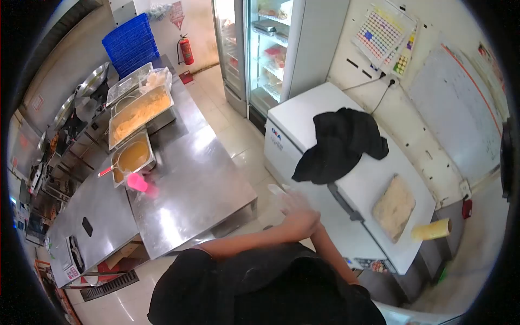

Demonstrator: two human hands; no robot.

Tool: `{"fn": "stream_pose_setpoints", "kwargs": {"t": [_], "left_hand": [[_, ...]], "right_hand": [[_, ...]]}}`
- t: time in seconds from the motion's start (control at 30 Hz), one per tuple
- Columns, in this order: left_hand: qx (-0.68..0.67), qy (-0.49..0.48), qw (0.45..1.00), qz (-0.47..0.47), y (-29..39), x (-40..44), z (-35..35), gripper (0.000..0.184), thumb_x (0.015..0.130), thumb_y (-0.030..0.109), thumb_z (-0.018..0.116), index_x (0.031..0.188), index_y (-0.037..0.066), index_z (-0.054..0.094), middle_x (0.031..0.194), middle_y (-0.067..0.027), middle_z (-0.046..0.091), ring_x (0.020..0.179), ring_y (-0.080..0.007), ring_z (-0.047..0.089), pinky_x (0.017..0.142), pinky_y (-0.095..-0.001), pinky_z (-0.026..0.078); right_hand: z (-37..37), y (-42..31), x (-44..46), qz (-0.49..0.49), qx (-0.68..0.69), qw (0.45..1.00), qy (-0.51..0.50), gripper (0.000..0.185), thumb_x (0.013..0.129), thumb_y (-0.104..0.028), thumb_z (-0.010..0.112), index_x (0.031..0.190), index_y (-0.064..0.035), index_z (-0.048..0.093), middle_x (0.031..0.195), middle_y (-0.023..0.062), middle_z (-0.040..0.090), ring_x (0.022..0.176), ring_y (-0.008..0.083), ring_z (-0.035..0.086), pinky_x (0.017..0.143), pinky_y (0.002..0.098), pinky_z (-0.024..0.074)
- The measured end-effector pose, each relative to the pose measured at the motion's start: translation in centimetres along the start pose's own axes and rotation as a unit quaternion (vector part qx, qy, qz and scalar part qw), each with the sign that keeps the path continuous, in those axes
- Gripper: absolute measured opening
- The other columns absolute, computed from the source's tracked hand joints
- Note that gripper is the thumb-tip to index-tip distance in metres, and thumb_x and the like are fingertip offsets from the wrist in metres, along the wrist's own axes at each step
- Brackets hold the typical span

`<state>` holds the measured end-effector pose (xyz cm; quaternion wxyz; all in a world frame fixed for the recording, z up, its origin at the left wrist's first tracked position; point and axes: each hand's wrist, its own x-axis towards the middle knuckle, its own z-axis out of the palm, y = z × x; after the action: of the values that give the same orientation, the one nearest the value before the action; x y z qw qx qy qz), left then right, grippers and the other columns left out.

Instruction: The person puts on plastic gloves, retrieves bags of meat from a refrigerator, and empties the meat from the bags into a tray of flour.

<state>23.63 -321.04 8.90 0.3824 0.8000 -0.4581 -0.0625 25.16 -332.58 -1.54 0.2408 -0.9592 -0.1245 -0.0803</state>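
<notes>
Left forearm crosses inward; left hand (304, 223) at the right wrist. Right hand (296, 205) extends forward, blurred; clear glove (277, 190), count 1, appears to cover its fingers. Finger state, both hands: cannot tell. On nearby freezer (295, 105): 1 black cloth (341, 143), 1 yellow roll (431, 230).

The hands (299, 221) are between the table (189, 203) at left, trays (161, 119) on it, and the freezer (360, 197) at right, cloth (344, 142) on top.

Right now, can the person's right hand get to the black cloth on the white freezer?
Probably yes: the black cloth lies uncovered on the freezer, and nothing seems to stand between, though the left hand is crowding the right hand.
</notes>
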Motion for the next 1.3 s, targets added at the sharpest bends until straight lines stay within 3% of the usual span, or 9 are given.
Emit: {"fn": "stream_pose_setpoints", "kwargs": {"t": [0.27, 0.33, 0.4, 0.43, 0.63, 0.77, 0.93, 1.23, 1.3], "left_hand": [[-0.050, 0.037, 0.997, -0.050, -4.9, 13.1, -5.1, 0.014, 0.086, 0.018, 0.067, 0.090, 0.006, 0.060, 0.084, -0.0167, 0.065, 0.086, -0.0393, 0.064, 0.077, -0.0514, 0.049], [-0.041, 0.070, 0.997, 0.000, -7.3, 15.5, -5.0, 0.015, 0.085, 0.015, 0.069, 0.092, 0.007, 0.060, 0.089, -0.0153, 0.064, 0.091, -0.0374, 0.063, 0.080, -0.0492, 0.049], [-0.014, 0.112, 0.993, 0.027, -8.3, 17.9, -7.1, 0.020, 0.083, 0.015, 0.071, 0.097, 0.007, 0.060, 0.096, -0.0145, 0.063, 0.096, -0.0360, 0.061, 0.083, -0.0469, 0.048], [0.001, 0.138, 0.990, 0.042, -9.1, 19.4, -7.9, 0.022, 0.082, 0.015, 0.073, 0.099, 0.007, 0.060, 0.100, -0.0141, 0.062, 0.099, -0.0353, 0.059, 0.084, -0.0458, 0.047], [0.056, 0.292, 0.954, -0.048, -16.1, 27.1, -12.2, 0.038, 0.076, 0.013, 0.077, 0.109, 0.006, 0.059, 0.108, -0.0120, 0.059, 0.102, -0.0330, 0.056, 0.085, -0.0416, 0.046], [0.055, 0.331, 0.938, -0.085, -20.4, 30.9, -14.1, 0.033, 0.073, 0.009, 0.075, 0.104, 0.007, 0.062, 0.101, -0.0100, 0.061, 0.097, -0.0316, 0.059, 0.081, -0.0409, 0.048], [0.061, 0.337, 0.932, -0.124, -25.8, 33.3, -17.6, 0.023, 0.073, 0.009, 0.073, 0.095, 0.007, 0.066, 0.087, -0.0086, 0.064, 0.084, -0.0307, 0.063, 0.074, -0.0411, 0.050], [-0.026, 0.269, 0.961, -0.058, -39.5, 38.6, -22.3, 0.018, 0.074, 0.009, 0.071, 0.091, 0.007, 0.067, 0.087, -0.0098, 0.066, 0.085, -0.0328, 0.066, 0.076, -0.0450, 0.053], [-0.041, 0.292, 0.955, -0.028, -43.1, 39.2, -24.7, 0.016, 0.074, 0.009, 0.070, 0.089, 0.007, 0.066, 0.086, -0.0097, 0.066, 0.083, -0.0329, 0.065, 0.075, -0.0454, 0.052]], "right_hand": [[-6.0, 9.2, 15.0, -0.027, -0.219, 0.953, -0.206, 0.078, 0.084, -0.065, 0.059, 0.151, -0.0270, 0.043, 0.152, 0.0097, 0.046, 0.135, 0.0425, 0.041, 0.110, 0.0605, 0.0266], [-2.6, 15.2, 17.6, 0.019, 0.143, 0.983, -0.111, 0.088, 0.084, -0.070, 0.055, 0.157, -0.0264, 0.029, 0.155, 0.0091, 0.041, 0.142, 0.0403, 0.033, 0.113, 0.0575, 0.0249], [-2.7, 16.1, 21.0, 0.042, 0.573, 0.817, -0.052, 0.096, 0.085, -0.077, 0.047, 0.161, -0.0255, 0.018, 0.161, 0.0079, 0.031, 0.147, 0.0363, 0.025, 0.116, 0.0534, 0.0217], [-5.3, 14.5, 23.6, 0.034, 0.779, 0.625, -0.041, 0.098, 0.086, -0.080, 0.041, 0.162, -0.0250, 0.013, 0.165, 0.0070, 0.024, 0.150, 0.0334, 0.020, 0.118, 0.0507, 0.0195], [-10.6, 16.0, 34.6, 0.048, 0.887, 0.456, -0.058, 0.101, 0.083, -0.090, 0.020, 0.162, -0.0280, 0.005, 0.168, 0.0046, 0.010, 0.153, 0.0297, 0.012, 0.122, 0.0483, 0.0080], [-10.6, 16.5, 41.2, 0.050, 0.812, 0.575, -0.089, 0.110, 0.075, -0.096, 0.027, 0.162, -0.0315, 0.005, 0.168, 0.0056, 0.009, 0.152, 0.0324, 0.014, 0.119, 0.0552, 0.0088], [-10.5, 16.8, 47.9, 0.030, 0.764, 0.630, -0.133, 0.099, 0.085, -0.085, 0.037, 0.161, -0.0315, 0.005, 0.168, 0.0039, 0.007, 0.153, 0.0330, 0.010, 0.120, 0.0559, 0.0085], [-1.9, 23.7, 61.4, 0.002, 0.873, 0.459, -0.163, 0.095, 0.084, -0.087, 0.034, 0.161, -0.0356, 0.011, 0.170, 0.0011, 0.000, 0.154, 0.0307, 0.005, 0.118, 0.0602, 0.0042], [-0.6, 22.5, 65.5, 0.034, 0.863, 0.475, -0.167, 0.095, 0.084, -0.086, 0.036, 0.161, -0.0349, 0.013, 0.169, 0.0017, 0.004, 0.154, 0.0315, 0.006, 0.119, 0.0577, 0.0057]]}}
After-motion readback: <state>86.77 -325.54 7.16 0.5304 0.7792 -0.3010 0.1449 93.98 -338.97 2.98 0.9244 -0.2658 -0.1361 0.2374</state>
